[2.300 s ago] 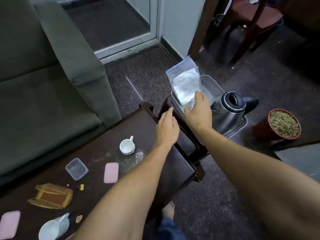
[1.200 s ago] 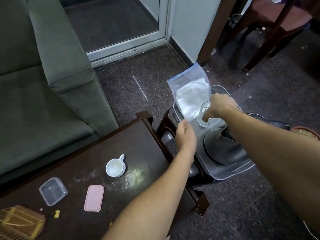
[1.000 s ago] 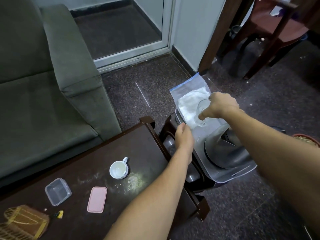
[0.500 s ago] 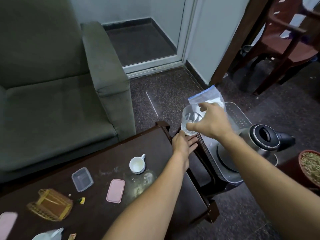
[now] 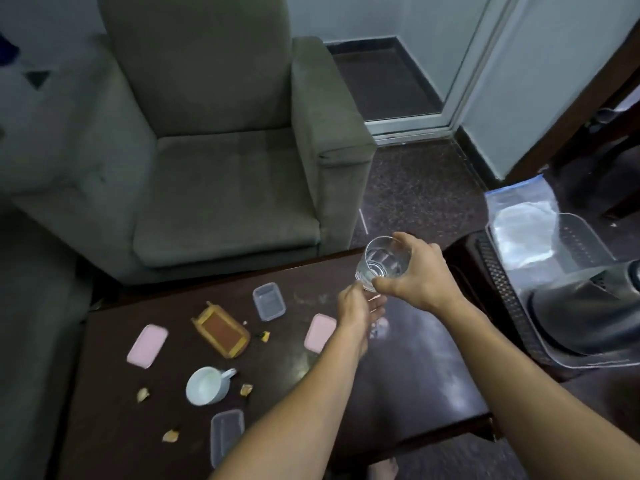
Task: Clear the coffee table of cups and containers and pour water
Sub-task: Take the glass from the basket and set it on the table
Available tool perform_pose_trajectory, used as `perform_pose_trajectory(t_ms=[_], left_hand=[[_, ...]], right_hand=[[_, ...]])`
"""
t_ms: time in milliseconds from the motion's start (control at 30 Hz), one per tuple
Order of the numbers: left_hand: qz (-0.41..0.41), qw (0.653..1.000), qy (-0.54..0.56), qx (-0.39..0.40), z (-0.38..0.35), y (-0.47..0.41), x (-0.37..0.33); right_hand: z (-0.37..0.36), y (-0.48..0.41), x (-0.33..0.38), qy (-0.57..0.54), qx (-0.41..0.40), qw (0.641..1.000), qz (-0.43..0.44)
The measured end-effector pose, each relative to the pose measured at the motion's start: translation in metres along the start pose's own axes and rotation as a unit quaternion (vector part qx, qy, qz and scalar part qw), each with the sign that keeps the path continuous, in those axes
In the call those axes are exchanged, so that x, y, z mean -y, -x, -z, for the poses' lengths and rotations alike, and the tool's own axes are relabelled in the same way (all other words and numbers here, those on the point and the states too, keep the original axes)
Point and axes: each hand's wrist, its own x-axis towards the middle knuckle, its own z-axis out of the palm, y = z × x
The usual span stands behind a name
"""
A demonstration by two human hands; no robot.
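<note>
Right hand (image 5: 417,275) has its fingers (image 5: 403,239) wrapped round a clear drinking glass (image 5: 382,263), held up over the far right part of the dark wood bench (image 5: 415,368), w/ thumb on the near side & other fingers over the far rim. Glass is about upright, mouth up and tipped a bit toward the camera, long axis near vertical. Left hand (image 5: 360,311) sits just under the glass base, fingers loosely open, tips at or touching the bottom; can't tell if they grip.

Left of the fingers the bench is crowded: clear rectangular plastic tub (image 5: 269,301), pink flat lid (image 5: 320,332), small brown woven tray (image 5: 221,330), second pink lid (image 5: 148,345), white ceramic cup (image 5: 207,385) lying on its side w/ mouth toward the camera, another clear tub (image 5: 227,436) near the front edge, plus a few scraps. Below & right of the fingers the bench top is bare to its right edge.

Beyond that edge, close by, a clear plastic rack (image 5: 571,258) w/ a zip bag (image 5: 519,220) and a steel kettle (image 5: 588,313), blurred. Grey armchair (image 5: 225,168) stands just past the bench's far edge.
</note>
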Motion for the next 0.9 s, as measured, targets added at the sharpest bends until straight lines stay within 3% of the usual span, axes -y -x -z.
perform_pose_trajectory(t_ms=[433, 900], left_hand=[[0.069, 0.995, 0.056, -0.042, 0.179, 0.016, 0.040], [0.150, 0.981, 0.106, -0.061, 0.251, -0.001, 0.078]], right_hand=[[-0.163, 0.071, 0.055, -0.006, 0.030, 0.999, 0.036], [-0.250, 0.103, 0.045, 0.021, 0.063, 0.998, 0.017]])
